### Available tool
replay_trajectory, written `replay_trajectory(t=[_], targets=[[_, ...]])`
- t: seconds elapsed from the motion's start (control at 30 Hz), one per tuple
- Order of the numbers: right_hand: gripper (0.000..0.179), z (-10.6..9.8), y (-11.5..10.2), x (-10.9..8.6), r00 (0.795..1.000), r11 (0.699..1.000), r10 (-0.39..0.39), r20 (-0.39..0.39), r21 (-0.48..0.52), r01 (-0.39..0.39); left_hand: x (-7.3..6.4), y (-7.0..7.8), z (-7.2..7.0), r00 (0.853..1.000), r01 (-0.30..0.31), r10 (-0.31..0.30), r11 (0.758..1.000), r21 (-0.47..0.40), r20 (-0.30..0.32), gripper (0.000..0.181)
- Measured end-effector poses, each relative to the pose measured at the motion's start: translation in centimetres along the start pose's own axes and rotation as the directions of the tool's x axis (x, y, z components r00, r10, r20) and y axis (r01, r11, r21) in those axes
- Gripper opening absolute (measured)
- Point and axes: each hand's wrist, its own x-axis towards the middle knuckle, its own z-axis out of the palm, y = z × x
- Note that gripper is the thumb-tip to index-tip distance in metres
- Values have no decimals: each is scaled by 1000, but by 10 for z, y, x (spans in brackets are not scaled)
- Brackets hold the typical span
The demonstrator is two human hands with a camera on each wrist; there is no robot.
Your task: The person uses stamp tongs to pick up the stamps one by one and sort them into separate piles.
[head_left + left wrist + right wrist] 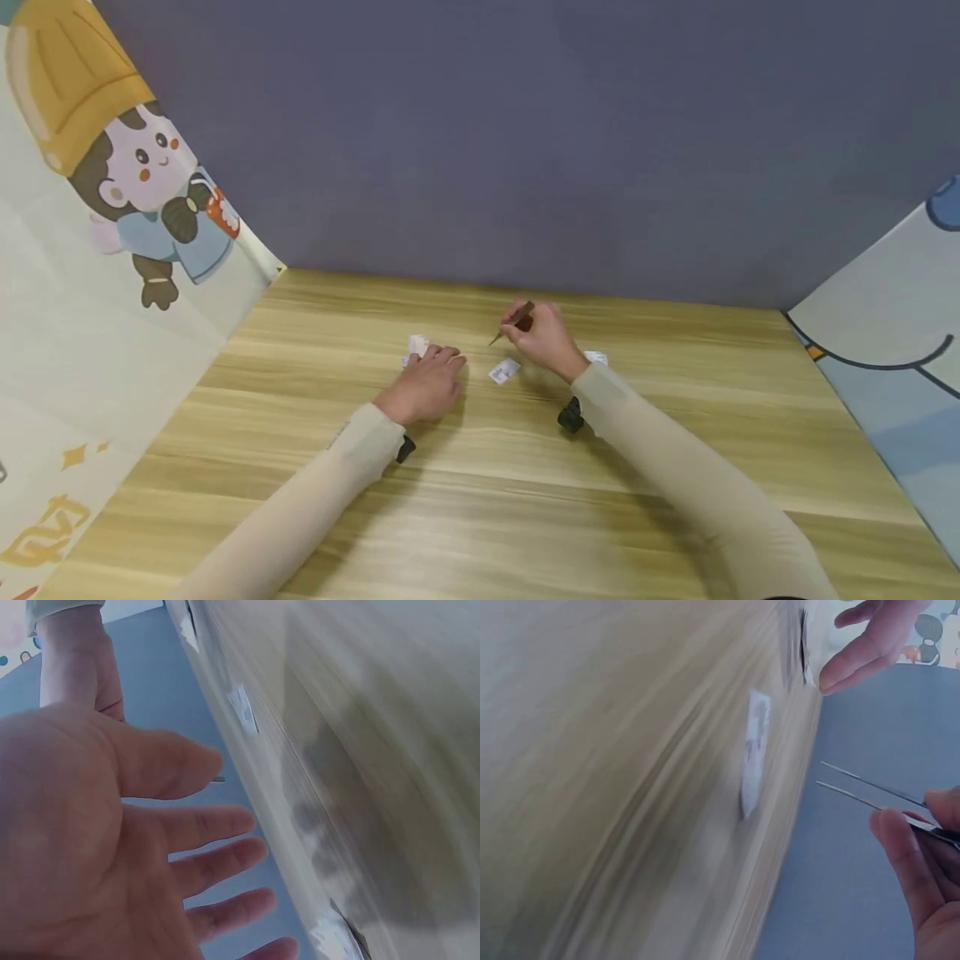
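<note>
My right hand (546,337) pinches a pair of slim dark tweezers (517,315) between thumb and fingers. In the right wrist view the two thin tips of the tweezers (937,831) stand apart with nothing between them. A small printed paper slip (505,371) lies on the table below the tweezers, between the hands. My left hand (427,387) hovers palm down over the table with its fingers spread, as the left wrist view shows. Beyond its fingertips is a small pile of white paper (417,343), partly covered by that hand in the head view.
Another white paper piece (597,357) lies to the right, partly behind the right wrist. The wood-grain table (510,517) ends at a dark grey-blue wall (487,150). Cartoon-printed sheets (60,350) hang at both sides. Black wrist devices (572,415) sit under the sleeves.
</note>
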Motion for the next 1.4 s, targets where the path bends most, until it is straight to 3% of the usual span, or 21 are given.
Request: replay_trajectory(t=[0.33, 0.63, 1.13, 1.4], targets=[[6, -13, 6, -16, 999, 999, 39, 21, -38, -39, 5, 15, -1, 998, -47, 48, 999, -16, 50, 50], [4, -26, 16, -30, 997, 996, 81, 14, -29, -81, 10, 18, 5, 990, -125, 127, 991, -42, 58, 45], [3, -31, 19, -39, 998, 992, 56, 7, -113, -55, 19, 37, 12, 981, -178, 180, 983, -38, 77, 42], [4, -37, 9, -29, 1000, 999, 12, 15, -52, -11, 13, 31, 7, 991, -107, 109, 994, -21, 84, 44]])
